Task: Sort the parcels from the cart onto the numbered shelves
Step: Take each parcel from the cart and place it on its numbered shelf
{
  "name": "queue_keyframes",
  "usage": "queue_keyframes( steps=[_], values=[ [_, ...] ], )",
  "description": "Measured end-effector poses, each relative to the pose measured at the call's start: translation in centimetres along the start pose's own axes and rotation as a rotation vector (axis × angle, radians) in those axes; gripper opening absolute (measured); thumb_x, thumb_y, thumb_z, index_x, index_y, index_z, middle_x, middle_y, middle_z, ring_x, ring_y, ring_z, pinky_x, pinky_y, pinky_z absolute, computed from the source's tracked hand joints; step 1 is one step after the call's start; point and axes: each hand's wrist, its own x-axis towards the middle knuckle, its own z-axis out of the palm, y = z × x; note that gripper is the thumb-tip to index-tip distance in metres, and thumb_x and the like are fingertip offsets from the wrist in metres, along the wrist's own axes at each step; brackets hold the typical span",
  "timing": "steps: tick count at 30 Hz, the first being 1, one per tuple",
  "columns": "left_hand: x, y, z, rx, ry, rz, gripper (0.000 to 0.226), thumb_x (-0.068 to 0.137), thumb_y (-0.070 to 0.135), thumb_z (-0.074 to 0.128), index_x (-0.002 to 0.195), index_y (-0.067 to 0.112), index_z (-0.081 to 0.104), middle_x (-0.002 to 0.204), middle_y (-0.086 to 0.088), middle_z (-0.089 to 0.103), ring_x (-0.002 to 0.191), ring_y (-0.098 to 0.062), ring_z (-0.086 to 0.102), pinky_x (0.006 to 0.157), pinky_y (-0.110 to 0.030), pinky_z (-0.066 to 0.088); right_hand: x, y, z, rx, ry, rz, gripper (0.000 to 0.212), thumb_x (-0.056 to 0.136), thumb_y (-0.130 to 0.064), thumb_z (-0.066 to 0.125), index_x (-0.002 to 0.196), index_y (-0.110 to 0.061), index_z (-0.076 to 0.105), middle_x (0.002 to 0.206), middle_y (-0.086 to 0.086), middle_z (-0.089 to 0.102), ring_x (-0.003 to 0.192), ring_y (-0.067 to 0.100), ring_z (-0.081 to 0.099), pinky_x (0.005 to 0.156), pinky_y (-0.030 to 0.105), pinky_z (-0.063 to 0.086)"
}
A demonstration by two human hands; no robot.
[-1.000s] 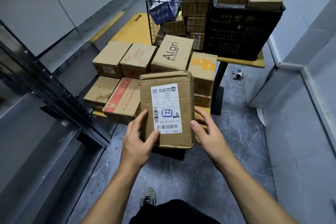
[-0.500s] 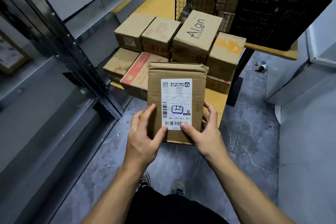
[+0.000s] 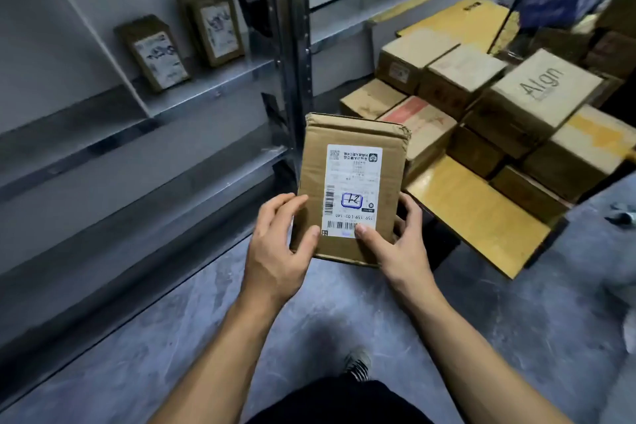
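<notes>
Parcel (image 3: 351,148) between shelf post (image 3: 295,45) and cart (image 3: 478,213)

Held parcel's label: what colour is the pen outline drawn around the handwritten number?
Blue outline, on the parcel's white label; clearest in the head view.

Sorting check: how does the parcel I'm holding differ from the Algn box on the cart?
The held parcel looks flat; the Algn box is deeper. The held parcel is gripped by the left hand and right hand; the Algn box rests on other boxes. The held parcel shows a white label; the Algn box, printed lettering. Both are brown cardboard.
</notes>
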Motion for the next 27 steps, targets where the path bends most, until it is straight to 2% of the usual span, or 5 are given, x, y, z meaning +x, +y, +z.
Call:
queue_keyframes(
  steps=[3,6,13,21,27],
  values=[
    [-2.3,-2.2,-6.4,0.09,0.087,-0.017,0.039,0.086,0.03,0.062,0.124,0.021,0.06,0.126,0.006,0.053,0.119,-0.007,0.049,0.101,-0.013,0.034,-1.5,-0.8,5.0,-0.008,-0.11,-0.048,0.07,0.072,-0.039,0.081,0.123,-0.058,0.038,0.115,-0.022,0.066,0.107,-0.007,0.063,0.081,0.015,0.053],
    [-5.5,-4.8,-13.9,0.241,0.129,-0.032,0.038,0.086,0.03,0.06,0.123,0.019,0.06,0.122,0.005,0.057,0.114,-0.012,0.052,0.098,-0.026,0.041,-3.3,-2.3,11.2,-0.013,-0.225,-0.087,0.071,0.07,-0.038,0.08,0.124,-0.054,0.038,0.123,-0.007,0.063,0.101,-0.006,0.065,0.076,0.012,0.052],
    [-14.1,-9.2,-29.6,0.721,0.16,-0.195,0.047,0.088,0.037,0.059,0.132,0.022,0.053,0.13,0.002,0.051,0.119,-0.021,0.044,0.1,-0.037,0.035,-9.5,-6.1,25.6,0.013,-0.429,-0.221,0.074,0.072,-0.043,0.08,0.129,-0.057,0.035,0.122,-0.015,0.061,0.111,0.003,0.063,0.101,0.044,0.051],
    [-22.8,-11.5,-42.9,0.908,0.339,-0.432,0.052,0.088,0.046,0.053,0.136,0.027,0.045,0.131,0.004,0.048,0.117,-0.022,0.044,0.099,-0.038,0.034,-17.6,-9.2,39.6,0.067,-0.691,-0.293,0.072,0.084,-0.031,0.079,0.134,-0.051,0.031,0.119,-0.02,0.054,0.103,-0.005,0.062,0.085,0.027,0.057],
    [-26.5,-13.8,-49.0,0.942,0.429,-0.553,0.053,0.089,0.048,0.052,0.137,0.028,0.044,0.133,0.004,0.047,0.119,-0.022,0.043,0.102,-0.039,0.034,-21.0,-10.7,47.6,0.069,-0.82,-0.323,0.073,0.083,-0.035,0.08,0.134,-0.054,0.031,0.13,-0.009,0.056,0.119,0.014,0.06,0.098,0.048,0.054]
  ],
)
